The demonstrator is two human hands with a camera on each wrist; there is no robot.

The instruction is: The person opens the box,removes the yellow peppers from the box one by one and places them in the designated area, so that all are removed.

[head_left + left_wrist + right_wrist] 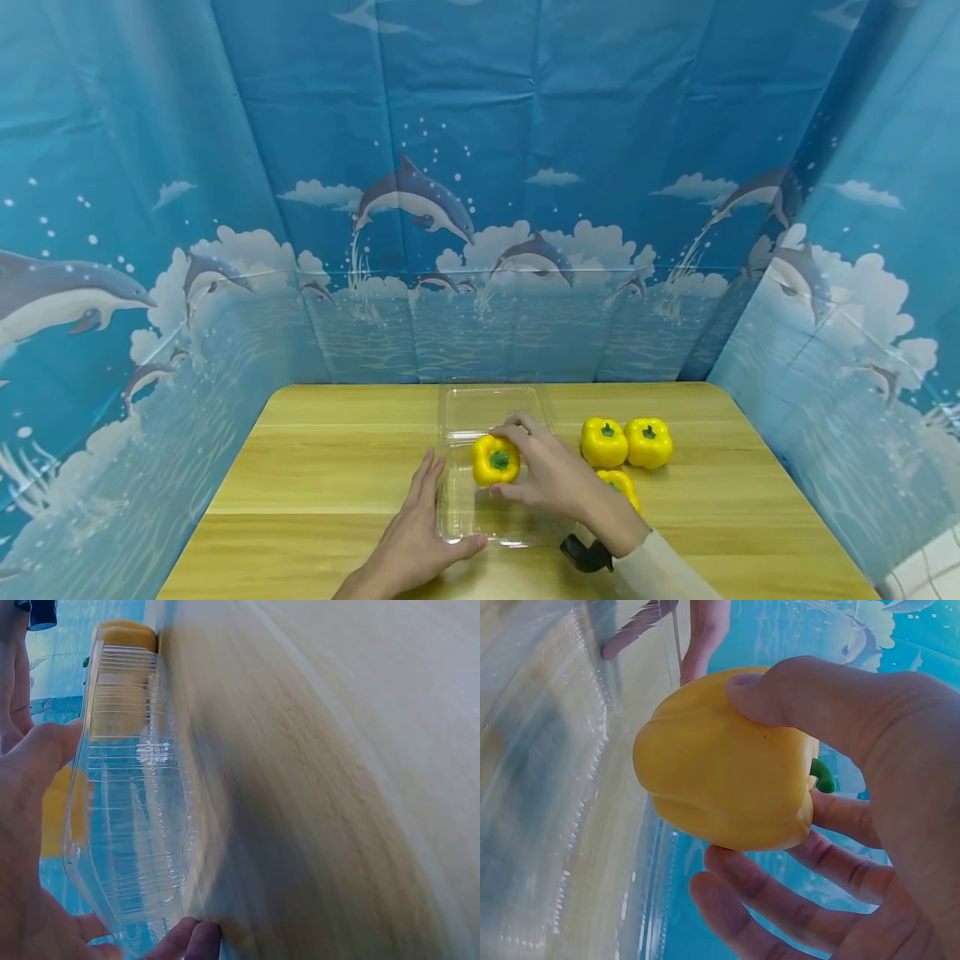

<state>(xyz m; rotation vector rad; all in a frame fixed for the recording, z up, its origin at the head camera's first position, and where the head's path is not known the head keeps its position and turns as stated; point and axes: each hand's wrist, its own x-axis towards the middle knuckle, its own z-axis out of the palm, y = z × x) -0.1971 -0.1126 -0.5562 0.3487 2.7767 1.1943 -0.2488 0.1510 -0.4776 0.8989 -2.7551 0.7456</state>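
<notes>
A yellow bell pepper [496,461] with a green stem is gripped by my right hand [551,471], thumb on one side and fingers on the other. In the head view it is over the left part of a clear plastic container [517,540], whose hinged lid [491,408] lies folded back. The right wrist view shows the held pepper [724,761] apart from the container wall. My left hand [416,529] rests at the container's near left corner. Its fingers lie straight along the left side; the thumb [56,742] touches the front rim.
Two yellow bell peppers [626,442] stand side by side at the right on the wooden table [322,467]. Another pepper [621,485] is nearer, partly behind the right forearm. A black device [587,553] is by the right wrist. A dolphin-print curtain [465,333] surrounds the table.
</notes>
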